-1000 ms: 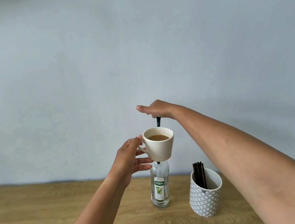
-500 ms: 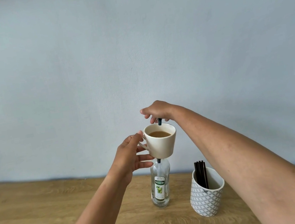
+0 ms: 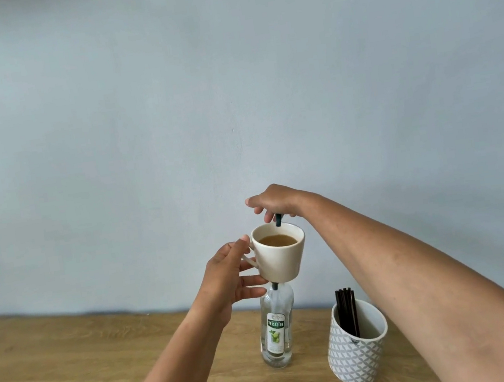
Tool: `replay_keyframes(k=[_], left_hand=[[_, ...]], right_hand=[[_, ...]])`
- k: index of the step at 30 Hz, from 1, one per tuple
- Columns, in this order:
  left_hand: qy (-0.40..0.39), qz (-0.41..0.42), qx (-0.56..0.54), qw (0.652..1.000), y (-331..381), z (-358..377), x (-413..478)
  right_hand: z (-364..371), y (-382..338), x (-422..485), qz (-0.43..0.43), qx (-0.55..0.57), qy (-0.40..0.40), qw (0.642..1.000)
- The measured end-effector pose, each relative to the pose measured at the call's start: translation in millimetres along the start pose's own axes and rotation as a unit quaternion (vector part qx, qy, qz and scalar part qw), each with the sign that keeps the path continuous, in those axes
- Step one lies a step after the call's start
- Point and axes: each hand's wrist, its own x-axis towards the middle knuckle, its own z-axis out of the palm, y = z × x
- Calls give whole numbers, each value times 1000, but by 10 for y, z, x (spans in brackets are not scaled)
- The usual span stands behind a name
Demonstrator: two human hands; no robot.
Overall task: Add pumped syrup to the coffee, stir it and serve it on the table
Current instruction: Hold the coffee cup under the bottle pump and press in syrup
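A cream cup [image 3: 281,259] holding brown coffee hangs in the air, gripped by its handle in my left hand [image 3: 228,275]. Behind and below it stands a clear glass syrup bottle [image 3: 276,330] with a green and white label on the wooden table [image 3: 75,371]. The dark pump nozzle [image 3: 278,219] pokes out over the cup's far rim. My right hand [image 3: 273,202] rests on top of the pump head, fingers curled down around it. The cup hides the bottle's neck and most of the pump.
A white mug with a grey diamond pattern [image 3: 357,347] stands right of the bottle and holds several dark stir sticks [image 3: 346,310]. A pale blue wall [image 3: 231,96] runs along the back of the table.
My right hand has pressed slightly lower on the pump head. The cup has stayed under the nozzle, shifting a little right. The camera tilted up, so the white plate at the bottom edge left view.
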Motion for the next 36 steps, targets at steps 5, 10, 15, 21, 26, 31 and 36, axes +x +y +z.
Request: replay_keyframes(k=[5, 10, 15, 21, 26, 31, 36], left_hand=[[13, 0, 2, 1000, 16, -40, -2], [15, -11, 6, 1000, -22, -98, 3], [3, -7, -2, 1000, -2, -90, 15], [2, -12, -4, 1000, -55, -98, 28], [8, -8, -8, 1000, -55, -97, 20], [6, -6, -7, 1000, -27, -98, 12], [5, -4, -6, 1000, -12, -111, 8]], right_hand=[[-69, -78, 2, 7, -32, -25, 999], [16, -38, 19, 14, -32, -32, 999], [-10, -44, 40, 14, -19, -13, 1000], [57, -6, 80, 16, -21, -11, 1000], [27, -16, 71, 11, -37, -19, 999], [-60, -92, 58, 6, -53, -33, 998], [-30, -72, 56, 8, -53, -35, 998]])
